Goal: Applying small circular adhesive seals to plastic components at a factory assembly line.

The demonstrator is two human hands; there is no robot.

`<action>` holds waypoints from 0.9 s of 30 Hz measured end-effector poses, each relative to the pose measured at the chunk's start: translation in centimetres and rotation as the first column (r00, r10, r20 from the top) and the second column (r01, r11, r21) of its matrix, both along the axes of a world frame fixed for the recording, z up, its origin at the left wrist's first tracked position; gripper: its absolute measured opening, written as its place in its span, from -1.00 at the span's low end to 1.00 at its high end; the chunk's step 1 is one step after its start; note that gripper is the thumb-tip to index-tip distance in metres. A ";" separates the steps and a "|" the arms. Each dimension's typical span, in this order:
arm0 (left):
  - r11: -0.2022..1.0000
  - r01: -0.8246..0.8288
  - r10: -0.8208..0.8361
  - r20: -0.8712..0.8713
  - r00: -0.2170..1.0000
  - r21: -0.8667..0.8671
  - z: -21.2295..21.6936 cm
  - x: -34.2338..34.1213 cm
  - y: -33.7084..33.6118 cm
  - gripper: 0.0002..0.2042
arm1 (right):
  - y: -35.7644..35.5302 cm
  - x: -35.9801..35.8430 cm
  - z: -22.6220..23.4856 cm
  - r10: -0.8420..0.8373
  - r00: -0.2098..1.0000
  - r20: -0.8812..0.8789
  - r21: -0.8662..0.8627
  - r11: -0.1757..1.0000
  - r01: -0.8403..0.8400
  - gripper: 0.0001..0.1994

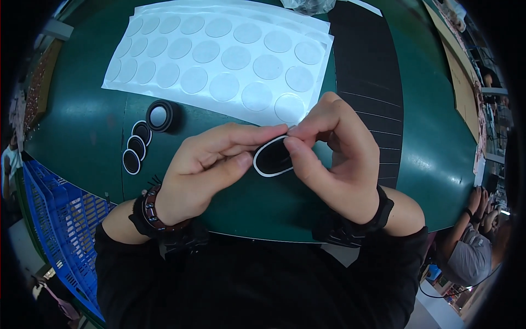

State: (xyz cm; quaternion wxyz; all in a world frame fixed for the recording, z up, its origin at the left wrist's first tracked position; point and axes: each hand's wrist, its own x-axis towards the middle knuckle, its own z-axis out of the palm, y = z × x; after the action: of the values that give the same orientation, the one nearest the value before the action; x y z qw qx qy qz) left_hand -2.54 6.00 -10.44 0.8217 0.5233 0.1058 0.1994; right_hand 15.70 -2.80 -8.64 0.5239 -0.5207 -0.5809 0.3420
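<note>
Between my two hands, tilted above the green table, is a black disc [269, 159] with a white rim. My left hand [211, 162] is closed on it, fingertips along its upper edge and the thumb at its left side. With thumb and forefinger my right hand [342, 156] pinches its upper right edge; whether a thin film is also in that pinch, I cannot tell. Beyond my hands lie white sheets [178, 90] bearing rows of round clear stickers. Several similar white-rimmed black discs [131, 162] overlap in a row left of my left hand, beside a black round part [159, 116] with a pale centre.
A black sheet with slits [370, 71] runs along the right of the sticker sheets. Some clear plastic wrap [309, 5] lies at the far edge. A blue plastic crate [66, 219] stands at the lower left. Another person [471, 249] sits at the right.
</note>
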 end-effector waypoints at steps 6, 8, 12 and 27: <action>0.969 -0.184 0.150 0.199 0.968 0.167 -0.4 1.3 -1.2 -0.68 | 0.1 0.1 0.2 -0.028 0.991 0.131 0.110 0.994 0.014 -0.87; 0.933 -0.238 0.226 0.073 0.971 0.270 -0.1 1.2 -1.7 -0.71 | -0.2 -0.2 0.2 -0.074 0.987 0.145 0.129 0.990 0.056 -0.87; 0.859 -0.272 0.306 -0.008 0.952 0.434 0.2 1.1 -1.5 -0.76 | -0.2 0.2 0.7 -0.091 0.923 0.373 0.147 0.988 0.038 -0.87; 0.894 -0.404 0.418 -0.039 0.907 0.193 0.2 1.5 -1.2 -0.85 | 0.7 -0.6 0.6 0.034 0.998 -0.047 -0.068 0.997 -0.037 -0.55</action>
State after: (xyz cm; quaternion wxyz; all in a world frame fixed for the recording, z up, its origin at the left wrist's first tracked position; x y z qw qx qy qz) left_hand -1.00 4.75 -10.22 0.7052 0.5689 0.2282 0.3563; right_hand 15.12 -2.07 -8.06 0.5128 -0.5202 -0.5655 0.3830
